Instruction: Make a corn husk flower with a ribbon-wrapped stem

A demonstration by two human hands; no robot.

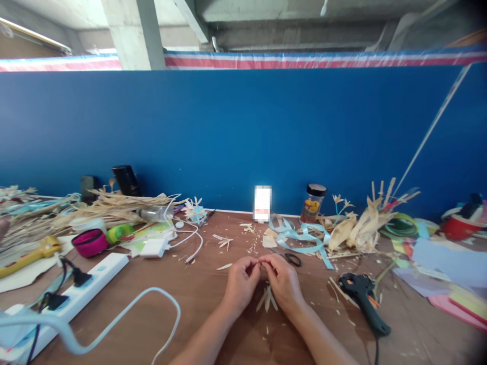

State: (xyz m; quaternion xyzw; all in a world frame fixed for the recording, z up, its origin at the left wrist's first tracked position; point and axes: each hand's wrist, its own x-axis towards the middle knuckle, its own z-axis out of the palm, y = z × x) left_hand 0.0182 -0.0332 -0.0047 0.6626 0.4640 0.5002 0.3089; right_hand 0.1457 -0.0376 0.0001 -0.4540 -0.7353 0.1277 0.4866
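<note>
My left hand (242, 286) and my right hand (283, 284) meet at the fingertips over the middle of the table, both pinched closed. Whatever lies between the fingertips is too small and hidden to make out. Just below, between the wrists, is a flower shape of pale pointed husk strips (268, 299); whether it touches the hands I cannot tell. Behind my right hand lies a pair of scissors (292, 259), mostly covered apart from a dark handle. A loose husk petal (224, 266) rests left of my left hand, and a small bunch of cut strips (223, 240) lies farther back.
At right are a black glue gun (365, 301), light-blue ribbon (304, 239), dried corn husks (355, 234) and a black-lidded jar (313, 204). A white power strip (102, 271) with a loose pale cable (177, 309) occupies the left. A blue partition (243, 126) rises behind the table.
</note>
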